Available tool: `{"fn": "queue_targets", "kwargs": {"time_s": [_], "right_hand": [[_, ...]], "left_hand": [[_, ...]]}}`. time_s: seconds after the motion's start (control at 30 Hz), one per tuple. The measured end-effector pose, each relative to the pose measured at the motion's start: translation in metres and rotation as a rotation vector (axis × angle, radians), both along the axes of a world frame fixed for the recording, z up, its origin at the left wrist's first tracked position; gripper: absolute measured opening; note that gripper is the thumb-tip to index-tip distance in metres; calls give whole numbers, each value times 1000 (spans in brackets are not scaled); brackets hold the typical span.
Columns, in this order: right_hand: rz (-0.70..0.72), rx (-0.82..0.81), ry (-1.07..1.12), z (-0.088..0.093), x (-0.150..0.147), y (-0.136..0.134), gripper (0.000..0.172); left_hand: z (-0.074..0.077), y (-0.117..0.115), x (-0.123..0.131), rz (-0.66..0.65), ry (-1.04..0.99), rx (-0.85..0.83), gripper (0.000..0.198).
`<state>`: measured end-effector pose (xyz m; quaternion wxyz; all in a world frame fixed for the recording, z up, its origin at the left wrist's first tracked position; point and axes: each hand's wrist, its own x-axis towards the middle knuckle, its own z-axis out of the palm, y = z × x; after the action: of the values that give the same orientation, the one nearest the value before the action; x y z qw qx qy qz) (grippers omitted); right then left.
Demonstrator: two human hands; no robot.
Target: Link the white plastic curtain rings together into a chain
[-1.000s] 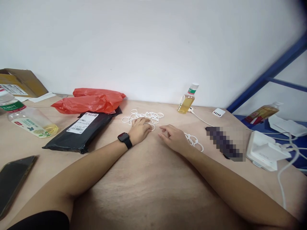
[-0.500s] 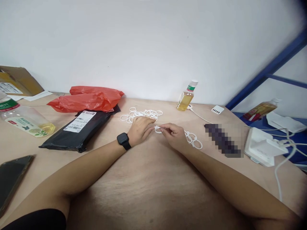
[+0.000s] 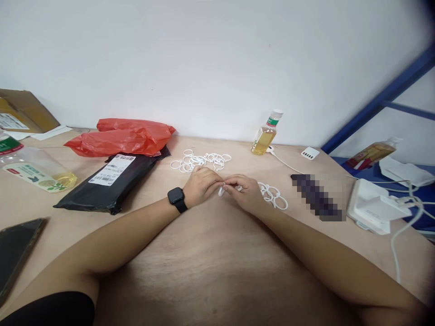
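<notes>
Over the middle of the table, my left hand (image 3: 203, 184) and my right hand (image 3: 243, 190) meet at the fingertips. Both pinch one small white ring (image 3: 220, 191), seen nearly edge-on and partly covered by the fingers. Just beyond my left hand lies a loose pile of similar white rings (image 3: 195, 161), several with a small eyelet or knob. Beside my right hand, several more white rings (image 3: 280, 203) lie close together, partly hidden behind the hand. A black watch (image 3: 176, 195) is on my left wrist.
Left of my arm lie a black parcel (image 3: 117, 183), a red plastic bag (image 3: 125, 137), an oil bottle (image 3: 41, 172) and a phone (image 3: 20, 253). Rightward are another bottle (image 3: 264, 139), a white charging hub (image 3: 308, 153), a blurred dark object (image 3: 316, 197) and a white adapter (image 3: 370, 206) with cables.
My left fingertips have closed in from beside the ring and now pinch it with my right fingers. The ring has turned from lying flat to nearly edge-on.
</notes>
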<state>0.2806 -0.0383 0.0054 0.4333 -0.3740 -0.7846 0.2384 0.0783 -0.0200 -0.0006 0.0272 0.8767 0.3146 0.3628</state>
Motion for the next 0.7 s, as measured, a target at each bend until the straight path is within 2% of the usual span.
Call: {"fn": "queue_targets", "kwargs": {"time_s": [0.2, 0.33, 0.4, 0.5, 0.6, 0.7], "right_hand": [[-24, 100, -50, 0, -2, -4, 12], [-79, 135, -102, -2, -3, -5, 11], [-119, 185, -184, -1, 1, -2, 11], [-241, 276, -425, 4, 11, 6, 10], [-345, 242, -738, 10, 19, 12, 7], [-328, 183, -850, 11, 21, 13, 14]], "left_hand": [[1, -5, 4, -4, -19, -68, 30], [2, -6, 5, -19, -11, -55, 28], [1, -5, 4, 13, -5, -43, 25], [-2, 3, -3, 177, -17, -41, 20], [-5, 16, -15, 431, 10, -100, 18], [-9, 27, -26, 607, 70, -170, 27]]}}
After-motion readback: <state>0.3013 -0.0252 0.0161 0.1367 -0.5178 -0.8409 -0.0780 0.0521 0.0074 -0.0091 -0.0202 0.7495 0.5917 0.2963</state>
